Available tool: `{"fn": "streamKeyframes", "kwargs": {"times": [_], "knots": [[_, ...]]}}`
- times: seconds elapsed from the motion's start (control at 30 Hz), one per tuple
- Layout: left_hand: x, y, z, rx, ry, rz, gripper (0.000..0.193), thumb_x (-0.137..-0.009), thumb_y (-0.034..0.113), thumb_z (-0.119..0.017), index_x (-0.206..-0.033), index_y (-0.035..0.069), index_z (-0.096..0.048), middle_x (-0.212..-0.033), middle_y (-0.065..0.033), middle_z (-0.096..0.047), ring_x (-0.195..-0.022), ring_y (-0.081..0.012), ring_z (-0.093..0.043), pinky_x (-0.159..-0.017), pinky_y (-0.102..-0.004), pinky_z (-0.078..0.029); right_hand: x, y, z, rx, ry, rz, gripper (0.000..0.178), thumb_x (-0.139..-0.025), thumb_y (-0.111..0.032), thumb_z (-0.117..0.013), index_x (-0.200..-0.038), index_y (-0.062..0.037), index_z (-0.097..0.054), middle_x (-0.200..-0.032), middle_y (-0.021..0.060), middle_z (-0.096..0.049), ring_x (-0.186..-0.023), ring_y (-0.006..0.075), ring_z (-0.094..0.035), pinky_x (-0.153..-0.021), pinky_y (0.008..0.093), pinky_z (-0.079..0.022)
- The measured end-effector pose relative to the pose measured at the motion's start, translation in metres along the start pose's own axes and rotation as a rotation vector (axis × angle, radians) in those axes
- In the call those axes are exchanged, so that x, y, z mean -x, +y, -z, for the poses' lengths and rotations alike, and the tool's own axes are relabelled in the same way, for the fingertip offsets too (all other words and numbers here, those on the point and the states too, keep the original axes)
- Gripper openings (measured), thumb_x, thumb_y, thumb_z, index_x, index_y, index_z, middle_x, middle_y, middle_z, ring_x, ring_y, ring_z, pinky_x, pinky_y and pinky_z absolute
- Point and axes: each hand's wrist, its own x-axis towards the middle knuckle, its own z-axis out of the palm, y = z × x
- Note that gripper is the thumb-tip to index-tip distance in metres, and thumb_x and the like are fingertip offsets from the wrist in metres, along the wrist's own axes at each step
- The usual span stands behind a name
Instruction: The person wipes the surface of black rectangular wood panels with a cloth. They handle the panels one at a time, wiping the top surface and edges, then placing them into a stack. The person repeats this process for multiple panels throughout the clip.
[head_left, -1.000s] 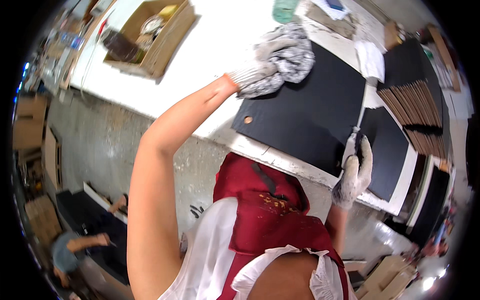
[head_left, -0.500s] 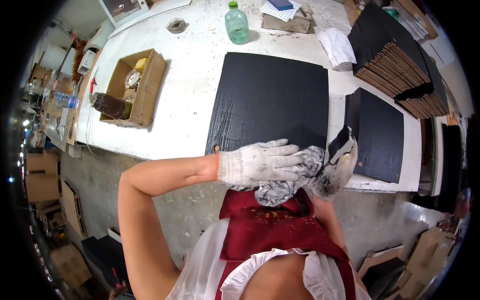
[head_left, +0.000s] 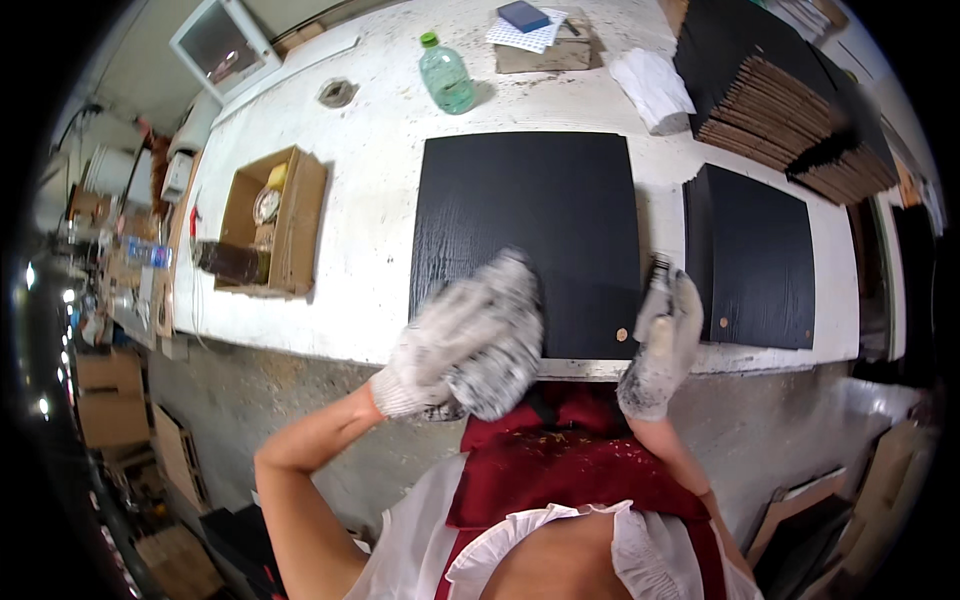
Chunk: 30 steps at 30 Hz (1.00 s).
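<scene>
My left hand [head_left: 435,345], in a white knit glove, is closed on a bunched white cloth [head_left: 497,355] smeared with black. It presses the cloth on or just over the lower left of a black textured panel [head_left: 525,205], which lies flat at the table's near edge; motion blurs the fingers. My right hand [head_left: 668,340], in a black-stained glove, is at the panel's right edge with its fingers curled. Something dark shows by its fingertips, too unclear to name. A small round brown spot [head_left: 622,335] marks the panel's near right corner.
Right of the panel is a pile of similar black panels [head_left: 765,260], with taller stacks [head_left: 765,110] behind. On the white table [head_left: 365,220] are an open carton [head_left: 310,225] holding a dark bottle, a green-capped bottle [head_left: 447,80], a crumpled white cloth [head_left: 652,90] and a block [head_left: 545,55].
My left hand and its cloth have swept left and slightly away from me. My right hand has parted from them and tilted upright. The panel's near right corner has come into view.
</scene>
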Motion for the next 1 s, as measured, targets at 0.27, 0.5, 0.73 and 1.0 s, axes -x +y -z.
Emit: {"fn": "streamKeyframes", "kwargs": {"times": [0.27, 0.5, 0.73, 1.0], "knots": [[-0.046, -0.059, 0.026, 0.075, 0.132, 0.207, 0.08, -0.068, 0.001, -0.057, -0.147, 0.008, -0.046, -0.154, -0.0256, -0.036, -0.146, -0.0445, -0.026, -0.121, -0.0474, -0.022, -0.003, 0.018, -0.004, 0.595, -0.146, 0.282, 0.051, -0.084, -0.01, -0.074, -0.126, 0.007, -0.052, -0.12, 0.024, -0.059, -0.109, 0.0347, -0.062, -0.096, 0.0416, -0.051], [-0.156, -0.141, 0.042, 0.103, 0.279, 0.15, 0.068, -0.074, -0.001, -0.057, -0.141, 0.006, -0.052, -0.139, -0.0187, -0.056, -0.129, -0.0368, -0.05, -0.113, -0.0406, -0.037, -0.001, 0.019, -0.002, 0.64, -0.173, 0.372, 0.059, -0.08, -0.017, -0.078, -0.126, 0.0063, -0.051, -0.115, 0.0271, -0.059, -0.103, 0.0415, -0.062, -0.094, 0.0463, -0.05], [-0.225, -0.096, 0.007, -0.14, 0.177, -0.102, 0.077, -0.069, 0.003, -0.064, -0.144, 0.011, -0.05, -0.145, -0.017, -0.049, -0.139, -0.035, -0.041, -0.119, -0.0408, -0.03, 0.001, 0.008, 0.002, 0.637, -0.108, 0.421, 0.056, -0.079, -0.022, -0.078, -0.124, 0.0034, -0.056, -0.122, 0.0247, -0.061, -0.113, 0.0407, -0.061, -0.099, 0.0457, -0.048], [-0.232, -0.025, -0.015, 0.02, -0.1, -0.409, 0.077, -0.069, 0.008, -0.061, -0.146, 0.011, -0.049, -0.153, -0.0156, -0.044, -0.148, -0.0331, -0.03, -0.123, -0.0443, -0.018, 0.003, 0.008, 0.003, 0.664, -0.13, 0.455, 0.057, -0.079, -0.02, -0.079, -0.124, 0.0031, -0.055, -0.119, 0.0234, -0.063, -0.11, 0.0404, -0.062, -0.097, 0.0463, -0.049]]}}
